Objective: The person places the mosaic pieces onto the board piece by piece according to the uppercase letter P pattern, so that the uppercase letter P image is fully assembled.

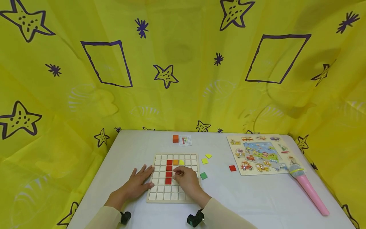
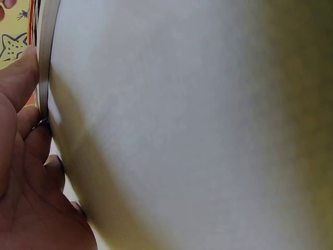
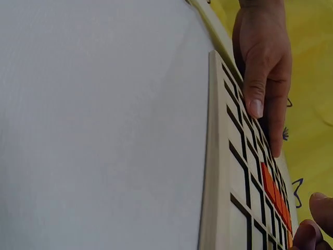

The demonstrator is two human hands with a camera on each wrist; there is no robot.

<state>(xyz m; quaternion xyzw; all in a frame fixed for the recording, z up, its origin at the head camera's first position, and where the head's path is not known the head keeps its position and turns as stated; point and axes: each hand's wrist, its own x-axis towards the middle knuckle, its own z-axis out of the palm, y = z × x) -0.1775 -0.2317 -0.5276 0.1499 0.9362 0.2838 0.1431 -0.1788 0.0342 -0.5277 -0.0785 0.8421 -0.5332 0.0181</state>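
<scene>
A light wooden grid board [image 1: 158, 196] lies on the white table. Several red square tiles [image 1: 168, 174] form a column in its cells. To the right of the top red tile sit an orange tile [image 1: 175, 162] and a yellow tile [image 1: 181, 162]. My left hand [image 1: 137, 183] rests at the board's left edge, fingers spread and thumb on the rim. Over the board, my right hand [image 1: 187, 181] has its thumb and fingers bent close together beside the red column. Whether a tile is between those fingertips is hidden.
Right of the board lie yellow tiles [image 1: 204, 161], a green tile [image 1: 203, 175] and a red tile [image 1: 233, 168]. Behind it are an orange block [image 1: 175, 138] and a small pattern card [image 1: 186, 140]. A picture puzzle board [image 1: 238, 159] and pink toy microphone [image 1: 313, 194] lie far right.
</scene>
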